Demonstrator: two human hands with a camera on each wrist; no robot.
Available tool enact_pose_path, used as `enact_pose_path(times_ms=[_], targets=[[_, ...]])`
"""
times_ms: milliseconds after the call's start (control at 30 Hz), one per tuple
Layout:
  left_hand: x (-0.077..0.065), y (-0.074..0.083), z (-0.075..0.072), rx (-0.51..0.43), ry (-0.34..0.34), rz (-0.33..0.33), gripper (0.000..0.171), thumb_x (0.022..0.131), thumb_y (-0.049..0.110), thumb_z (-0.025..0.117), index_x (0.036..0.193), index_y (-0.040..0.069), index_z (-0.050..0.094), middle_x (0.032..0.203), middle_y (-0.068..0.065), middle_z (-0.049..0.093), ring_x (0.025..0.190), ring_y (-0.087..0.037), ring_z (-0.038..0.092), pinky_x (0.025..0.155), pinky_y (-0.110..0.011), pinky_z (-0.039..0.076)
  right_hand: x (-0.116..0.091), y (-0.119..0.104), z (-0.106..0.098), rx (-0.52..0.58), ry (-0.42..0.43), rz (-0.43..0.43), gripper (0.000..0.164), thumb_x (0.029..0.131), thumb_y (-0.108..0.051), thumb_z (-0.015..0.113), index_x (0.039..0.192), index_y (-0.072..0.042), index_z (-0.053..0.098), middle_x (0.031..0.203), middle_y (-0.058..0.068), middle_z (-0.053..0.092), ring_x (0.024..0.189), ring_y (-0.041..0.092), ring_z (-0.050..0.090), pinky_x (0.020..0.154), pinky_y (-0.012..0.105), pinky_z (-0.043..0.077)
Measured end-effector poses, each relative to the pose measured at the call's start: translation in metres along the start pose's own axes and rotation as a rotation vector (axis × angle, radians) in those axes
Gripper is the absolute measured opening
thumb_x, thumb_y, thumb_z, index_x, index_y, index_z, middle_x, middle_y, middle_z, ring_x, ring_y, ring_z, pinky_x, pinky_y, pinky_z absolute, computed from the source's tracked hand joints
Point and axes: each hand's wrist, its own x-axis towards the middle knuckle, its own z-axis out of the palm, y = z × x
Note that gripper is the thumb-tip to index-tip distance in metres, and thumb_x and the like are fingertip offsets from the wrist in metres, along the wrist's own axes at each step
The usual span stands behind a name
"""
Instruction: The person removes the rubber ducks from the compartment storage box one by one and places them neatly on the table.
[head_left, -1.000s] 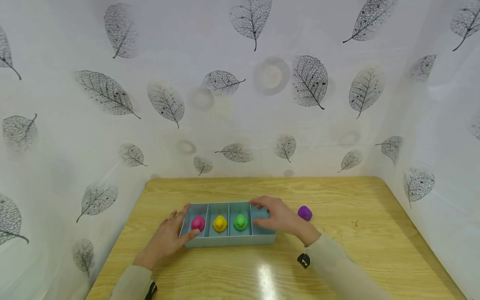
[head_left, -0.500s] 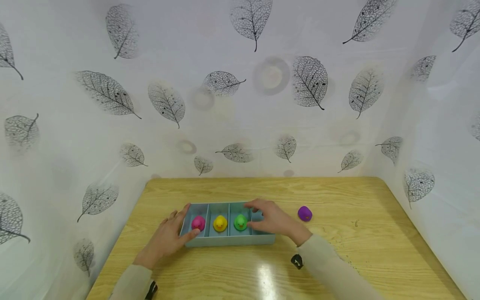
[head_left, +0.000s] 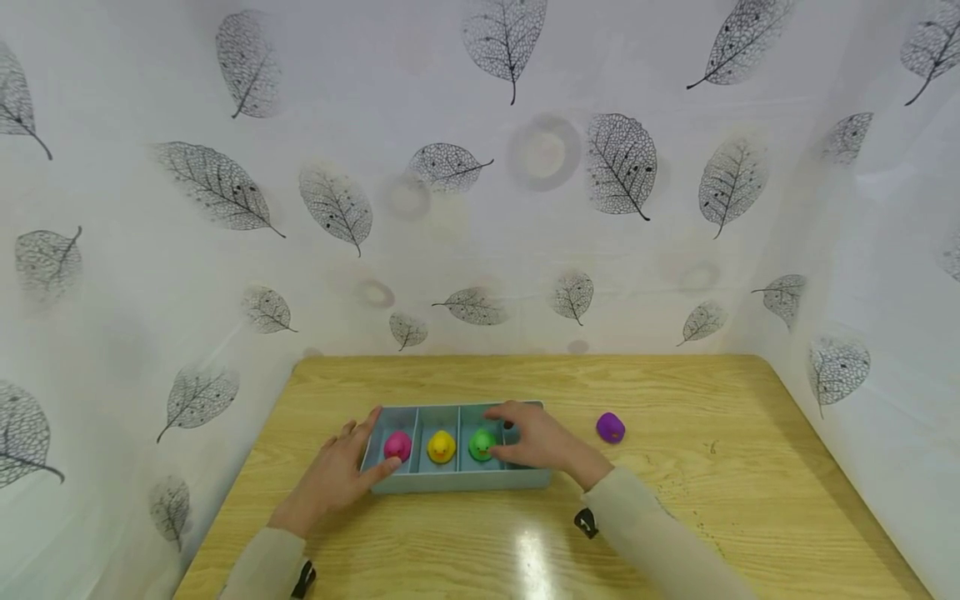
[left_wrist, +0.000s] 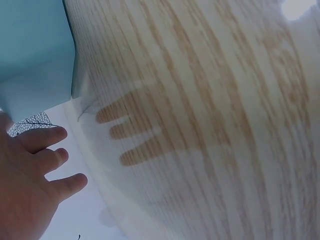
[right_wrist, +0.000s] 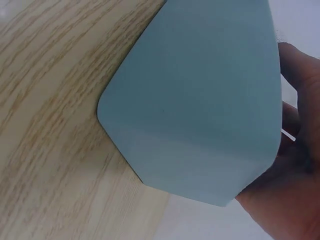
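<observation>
A long pale-blue tray (head_left: 461,482) with several compartments lies on the table. It holds a pink rubber duck (head_left: 397,446), a yellow rubber duck (head_left: 441,447) and a green rubber duck (head_left: 480,443), left to right, one per compartment. My left hand (head_left: 330,479) rests at the tray's left end, thumb by the front rim and forefinger at the back corner. My right hand (head_left: 542,440) reaches over the rightmost compartment, thumb and forefinger spread around the green duck's right side. Its thumb tip overlaps the duck's edge; contact cannot be told. The right wrist view shows the tray's end wall (right_wrist: 195,100) and part of that hand.
A purple rubber duck (head_left: 611,427) lies on the wooden table (head_left: 720,475) right of the tray. Leaf-patterned white sheeting (head_left: 502,233) encloses the table's back and sides. Black wrist pieces (head_left: 586,522) show by both sleeves.
My right hand has moved left, from above the rightmost compartment to the green duck. The left hand and the ducks have stayed where they were.
</observation>
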Motion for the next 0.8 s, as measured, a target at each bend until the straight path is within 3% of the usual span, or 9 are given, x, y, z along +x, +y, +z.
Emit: enact_pose_path(times_ms=[300, 800], targets=[[0.001, 0.001, -0.001, -0.006, -0.002, -0.010, 0.093, 0.100, 0.066, 0.058, 0.169, 0.015, 0.023, 0.157, -0.028, 0.050, 0.149, -0.059, 0.038, 0.116, -0.077, 0.032, 0.005, -0.003, 0.005, -0.090, -0.026, 0.030, 0.060, 0.093, -0.029, 0.079, 0.143, -0.003, 0.062, 0.143, 0.015, 0.066, 0.129, 0.035, 0.065, 0.111, 0.053, 0.052], [0.001, 0.002, -0.001, -0.006, -0.012, -0.013, 0.092, 0.100, 0.064, 0.058, 0.169, 0.014, 0.023, 0.157, -0.027, 0.051, 0.149, -0.057, 0.039, 0.118, -0.075, 0.032, 0.014, -0.012, 0.017, -0.190, -0.048, 0.113, 0.061, 0.089, -0.031, 0.081, 0.141, -0.004, 0.064, 0.143, 0.016, 0.066, 0.126, 0.035, 0.066, 0.110, 0.051, 0.053]])
